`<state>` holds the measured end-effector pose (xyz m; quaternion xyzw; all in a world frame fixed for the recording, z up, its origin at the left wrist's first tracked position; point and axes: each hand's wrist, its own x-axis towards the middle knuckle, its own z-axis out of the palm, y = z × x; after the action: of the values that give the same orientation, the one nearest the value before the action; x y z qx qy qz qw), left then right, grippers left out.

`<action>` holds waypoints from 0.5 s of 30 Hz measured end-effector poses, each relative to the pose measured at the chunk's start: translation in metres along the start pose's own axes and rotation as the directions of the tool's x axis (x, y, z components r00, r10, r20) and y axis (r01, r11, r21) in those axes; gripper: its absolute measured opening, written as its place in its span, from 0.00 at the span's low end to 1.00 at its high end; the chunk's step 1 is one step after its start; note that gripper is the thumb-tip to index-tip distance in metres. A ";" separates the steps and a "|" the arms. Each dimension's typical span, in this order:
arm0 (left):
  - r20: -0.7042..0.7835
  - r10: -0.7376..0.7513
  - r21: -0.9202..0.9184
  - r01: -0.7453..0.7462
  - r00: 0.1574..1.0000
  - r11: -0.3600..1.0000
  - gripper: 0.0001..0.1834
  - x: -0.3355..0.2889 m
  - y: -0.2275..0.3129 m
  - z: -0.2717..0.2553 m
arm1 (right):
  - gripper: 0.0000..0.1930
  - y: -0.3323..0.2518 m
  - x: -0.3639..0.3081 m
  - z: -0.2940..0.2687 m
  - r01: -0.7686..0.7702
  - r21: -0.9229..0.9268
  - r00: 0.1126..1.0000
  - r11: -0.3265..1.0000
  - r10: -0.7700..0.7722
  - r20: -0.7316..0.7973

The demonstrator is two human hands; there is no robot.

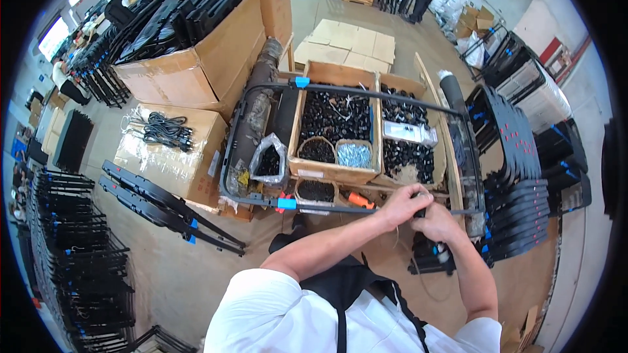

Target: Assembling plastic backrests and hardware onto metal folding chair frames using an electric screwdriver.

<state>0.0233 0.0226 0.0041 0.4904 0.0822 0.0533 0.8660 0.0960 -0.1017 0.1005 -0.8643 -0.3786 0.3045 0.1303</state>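
A large black tubular frame with rounded corners and blue clips lies across the workbench. At its near side, right of the middle, my left hand pinches with the fingertips at the tube. Close beside it, my right hand is closed, thumb side toward the left hand. A small dark piece shows between the two hands, but its kind is hidden by the fingers. Below my right wrist are dark and silvery parts that I cannot make out. An orange-handled tool lies under the near tube, left of my left hand.
Inside the frame's outline stand a wooden box of black parts, a tub of silvery screws and a plastic bag. Black frames are stacked at right, more at left. Cartons stand far left. People work in the background.
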 end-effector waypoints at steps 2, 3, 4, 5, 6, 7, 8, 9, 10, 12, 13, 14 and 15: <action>-0.045 0.127 0.030 -0.126 0.991 0.992 0.08 0.002 0.025 -0.006 | 0.25 -0.034 0.007 -0.019 -0.063 -0.097 0.993 0.993 0.073 0.097; -0.029 0.137 -0.012 -0.138 0.990 0.990 0.08 0.006 0.040 -0.017 | 0.25 -0.055 0.007 -0.034 -0.023 -0.070 0.998 0.997 0.028 0.058; -0.037 0.138 -0.020 -0.139 0.990 0.990 0.08 0.008 0.060 -0.027 | 0.24 -0.068 0.011 -0.040 0.010 -0.035 1.000 0.999 -0.009 0.023; 0.007 0.376 0.170 -0.372 0.927 0.913 0.08 0.007 0.086 -0.039 | 0.24 -0.078 0.020 -0.039 0.007 -0.036 0.999 0.999 -0.006 0.033; 0.091 0.576 0.337 -0.570 0.812 0.750 0.09 0.002 0.106 -0.050 | 0.23 -0.087 0.029 -0.037 0.073 0.001 0.996 0.997 -0.073 -0.058; 0.030 0.602 0.341 -0.574 0.798 0.744 0.09 -0.002 0.119 -0.062 | 0.23 -0.096 0.041 -0.039 0.145 0.025 0.978 0.989 -0.139 -0.155; -0.117 0.638 0.421 -0.544 0.761 0.726 0.10 -0.005 0.128 -0.077 | 0.23 -0.113 0.055 -0.042 0.138 0.017 0.980 0.990 -0.134 -0.148; -0.336 0.575 0.340 -0.473 0.746 0.813 0.11 -0.010 0.134 -0.090 | 0.23 -0.133 0.069 -0.043 0.068 0.019 0.993 0.998 -0.066 -0.095; -0.472 0.440 0.312 -0.322 0.764 0.894 0.14 -0.010 0.126 -0.121 | 0.23 -0.149 0.081 -0.042 -0.001 0.018 0.999 1.000 0.002 -0.040; -0.544 0.123 0.196 -0.016 0.830 0.980 0.22 -0.021 0.099 -0.191 | 0.24 -0.155 0.119 -0.013 0.115 -0.087 0.990 0.990 -0.121 -0.069; -0.380 -0.213 -0.080 0.197 0.900 0.977 0.25 -0.029 0.109 -0.211 | 0.25 -0.153 0.137 0.003 0.178 -0.175 0.977 0.968 -0.195 -0.087; -0.139 -0.496 -0.302 0.440 0.857 0.846 0.27 -0.039 0.119 -0.227 | 0.26 -0.155 0.154 0.022 0.248 -0.259 0.957 0.933 -0.278 -0.084; -0.145 -0.501 -0.310 0.442 0.853 0.842 0.27 -0.038 0.118 -0.239 | 0.28 -0.166 0.169 0.042 0.315 -0.329 0.939 0.890 -0.343 -0.032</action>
<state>-0.0621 0.2769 -0.0122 0.3253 0.2884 -0.0982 0.8952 0.0639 0.1350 0.0714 -0.8099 -0.5575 0.1740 0.0552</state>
